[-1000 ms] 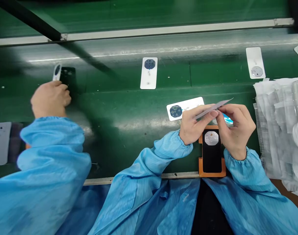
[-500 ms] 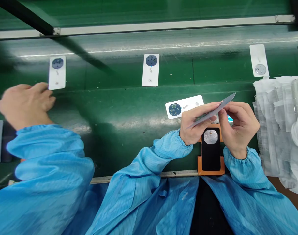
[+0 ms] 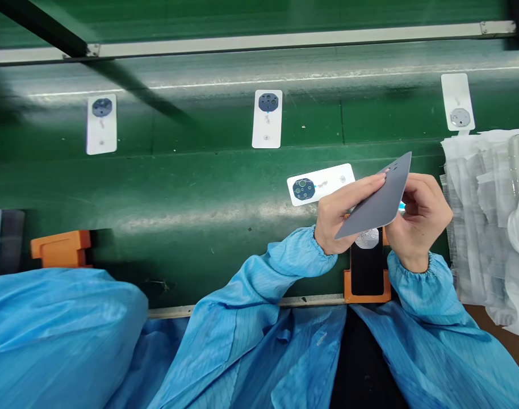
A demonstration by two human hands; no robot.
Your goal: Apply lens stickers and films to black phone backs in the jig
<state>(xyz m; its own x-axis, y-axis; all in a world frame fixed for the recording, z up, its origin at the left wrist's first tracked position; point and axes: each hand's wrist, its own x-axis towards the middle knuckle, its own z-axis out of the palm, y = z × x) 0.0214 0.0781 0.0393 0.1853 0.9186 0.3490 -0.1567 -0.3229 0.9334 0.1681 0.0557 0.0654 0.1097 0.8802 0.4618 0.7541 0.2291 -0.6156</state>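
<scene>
A thin grey panel [image 3: 377, 203] with small holes near its upper corner is tilted up in front of me. My left hand [image 3: 337, 213] grips it, fingers along the far edge. At the panel's right edge, my right hand [image 3: 421, 221] is closed with fingers curled; a bit of shiny bluish film shows by them, and I cannot make out whether they pinch the film or the panel. Below both hands, an orange fixture [image 3: 348, 287] holds a black phone-shaped plate [image 3: 367, 270] with a silver camera disc [image 3: 368, 238], partly covered by the panel.
A white phone-back sheet [image 3: 327, 183] lies beside my left hand. More white sheets [image 3: 267, 122] [image 3: 101, 125] [image 3: 458, 105] lie farther back. Stacked translucent sleeves [image 3: 472, 227] stand at the right. At left are a co-worker's blue sleeve [image 3: 72, 329] and another orange fixture [image 3: 61, 249].
The grey panel has turned from nearly edge-on to show its broad face. The co-worker's hand has drawn back out of view at left, uncovering the other orange fixture.
</scene>
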